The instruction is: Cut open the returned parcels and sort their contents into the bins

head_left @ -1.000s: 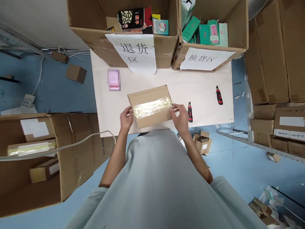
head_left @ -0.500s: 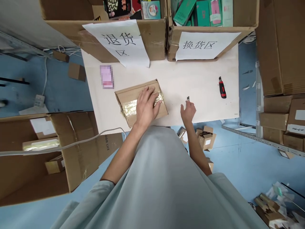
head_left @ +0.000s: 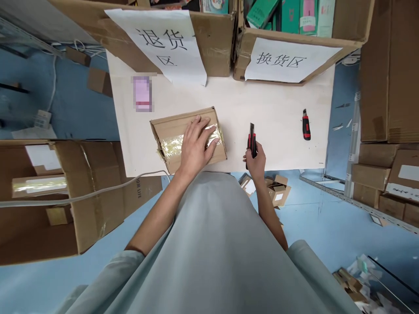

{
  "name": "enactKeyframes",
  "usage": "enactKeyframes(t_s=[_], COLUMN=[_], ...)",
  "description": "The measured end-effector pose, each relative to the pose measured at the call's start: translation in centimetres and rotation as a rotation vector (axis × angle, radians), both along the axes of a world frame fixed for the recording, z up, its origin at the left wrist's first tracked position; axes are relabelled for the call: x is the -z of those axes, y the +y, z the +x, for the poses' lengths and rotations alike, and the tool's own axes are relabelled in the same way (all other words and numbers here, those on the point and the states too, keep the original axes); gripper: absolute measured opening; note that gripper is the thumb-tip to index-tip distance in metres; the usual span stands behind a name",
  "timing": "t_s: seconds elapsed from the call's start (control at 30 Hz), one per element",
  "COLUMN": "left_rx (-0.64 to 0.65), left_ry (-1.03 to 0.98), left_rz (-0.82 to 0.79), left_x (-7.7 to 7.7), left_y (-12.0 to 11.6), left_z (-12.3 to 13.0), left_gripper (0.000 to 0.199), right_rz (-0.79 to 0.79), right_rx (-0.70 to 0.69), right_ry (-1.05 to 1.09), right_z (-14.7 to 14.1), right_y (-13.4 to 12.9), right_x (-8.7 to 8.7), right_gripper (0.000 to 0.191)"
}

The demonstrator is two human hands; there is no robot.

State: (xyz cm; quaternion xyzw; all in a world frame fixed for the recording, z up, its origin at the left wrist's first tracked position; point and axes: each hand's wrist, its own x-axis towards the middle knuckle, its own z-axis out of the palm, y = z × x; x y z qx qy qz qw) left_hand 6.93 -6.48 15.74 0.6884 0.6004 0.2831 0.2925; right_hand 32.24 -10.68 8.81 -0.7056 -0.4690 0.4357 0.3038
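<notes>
right hand (head_left: 255, 160) grip is clamped around the red-black utility knife (head_left: 252, 140), fingers wrapped on the handle, tip pointing away from the person, held just above the near edge of the surface (head_left: 271, 113). left hand (head_left: 195, 145) is not gripping: flat, fingers spread, palm pressing the top of the cardboard parcel (head_left: 186, 135), covering part of its clear tape strip (head_left: 170, 146). parcel lies flat on the surface just left of the knife grip, close but not touching, slightly rotated, near the front edge. further right of the knife grip, well apart, a second utility knife (head_left: 306, 125) lies on the surface. beyond the parcel, a small blurred pink item (head_left: 142, 93) sits on the surface. at the far edge, two large open cartons: left carton (head_left: 216, 39) and right carton (head_left: 353, 26), each with a white paper sign hanging over its front, holding small boxed goods. left of the person, a big open box (head_left: 98, 192) on the floor with parcels inside. small opened cardboard boxes (head_left: 278, 189) lie on the blue floor below the right hand.
</notes>
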Motion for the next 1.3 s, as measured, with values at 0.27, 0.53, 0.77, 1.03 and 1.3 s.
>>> enactKeyframes(t_s=[0.27,0.53,0.77,1.03,1.3], left_rx=[0.029,0.049,0.061,0.087,0.11], left_ry=[0.079,0.046,-0.048,-0.088,-0.115], left_rz=[0.093,0.137,0.135,0.124,0.138], left_x=[-0.1,0.5,1.5,2.0,1.5], left_y=[-0.5,-0.6,-0.9,-1.1,-1.7], left_z=[0.2,-0.2,-0.1,-0.2,-0.8], left_gripper=[0.044,0.045,0.045,0.04,0.047], right_rz=[0.075,-0.054,-0.294,-0.385,-0.401], right_rx=[-0.378,-0.451,-0.461,-0.51,-0.522], right_ry=[-0.185,-0.584,-0.897,-1.002,-0.969], right_z=[-6.2,-8.8,-13.3,-15.3,-14.0], right_y=[-0.3,-1.4,-1.9,-1.0,-3.3], right_x=[-13.3,-15.4,-17.7,-18.5,-20.9], right_gripper=[0.057,0.065,0.075,0.079,0.071])
